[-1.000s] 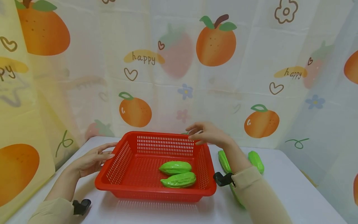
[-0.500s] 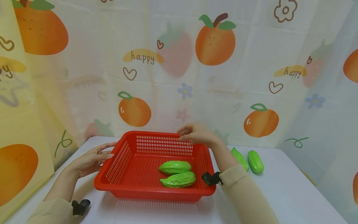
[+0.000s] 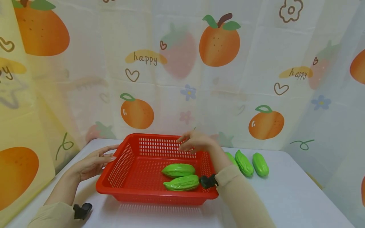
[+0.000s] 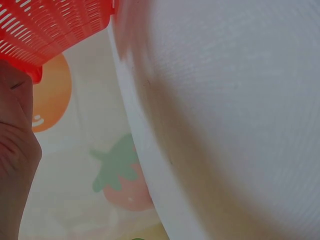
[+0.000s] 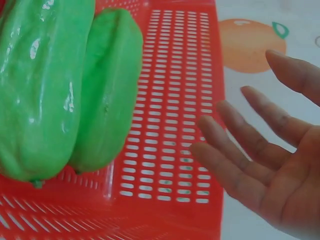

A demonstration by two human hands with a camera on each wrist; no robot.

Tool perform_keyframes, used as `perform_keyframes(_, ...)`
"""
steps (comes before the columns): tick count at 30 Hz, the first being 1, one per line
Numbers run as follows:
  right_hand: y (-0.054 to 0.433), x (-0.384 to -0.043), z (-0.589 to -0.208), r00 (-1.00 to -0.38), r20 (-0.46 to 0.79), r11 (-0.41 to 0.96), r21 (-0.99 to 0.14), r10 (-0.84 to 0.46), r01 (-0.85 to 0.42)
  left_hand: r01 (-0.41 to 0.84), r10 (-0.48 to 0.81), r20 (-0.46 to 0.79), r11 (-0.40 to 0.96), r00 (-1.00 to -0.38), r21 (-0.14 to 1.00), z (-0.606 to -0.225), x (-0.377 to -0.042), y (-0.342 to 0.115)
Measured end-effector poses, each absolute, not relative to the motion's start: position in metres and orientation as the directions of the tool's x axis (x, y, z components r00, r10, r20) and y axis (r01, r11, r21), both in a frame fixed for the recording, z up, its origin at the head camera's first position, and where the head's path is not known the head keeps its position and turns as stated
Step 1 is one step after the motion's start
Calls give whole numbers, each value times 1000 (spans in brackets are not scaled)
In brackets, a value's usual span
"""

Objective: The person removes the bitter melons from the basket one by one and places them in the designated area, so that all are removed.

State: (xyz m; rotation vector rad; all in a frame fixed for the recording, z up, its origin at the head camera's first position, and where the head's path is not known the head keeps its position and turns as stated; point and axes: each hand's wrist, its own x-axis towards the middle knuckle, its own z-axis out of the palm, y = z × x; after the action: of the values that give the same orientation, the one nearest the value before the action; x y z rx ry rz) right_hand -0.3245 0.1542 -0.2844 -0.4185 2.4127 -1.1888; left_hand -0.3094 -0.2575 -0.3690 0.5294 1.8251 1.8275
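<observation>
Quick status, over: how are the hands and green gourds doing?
Left hand touching red basket; right hand empty. Two green gourds inside, three visible outside. Right arm partly hides one outside.

Red basket (image 3: 156,197), green gourds (image 3: 182,183), orange-printed curtain (image 3: 222,101)

The basket (image 3: 156,192) in mid-frame looks like smooth plastic with a soft sheen. At left of my right wrist view, the gourds (image 5: 42,95) look glossy, plastic over lumpy skin. My right sleeve (image 3: 242,199), lower right of the head view, is matt cloth. The curtain (image 3: 171,104) above looks thin and creased; the table covering (image 4: 240,90), matt, finely textured.
</observation>
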Motion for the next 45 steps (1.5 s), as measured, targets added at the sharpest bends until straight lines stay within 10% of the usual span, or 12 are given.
perform_keyframes(45, 149, -332, -320, -769, -536, 809, -586, -349, 41, -75, 600, -75, 26, -797, 997, -368, -308, -256)
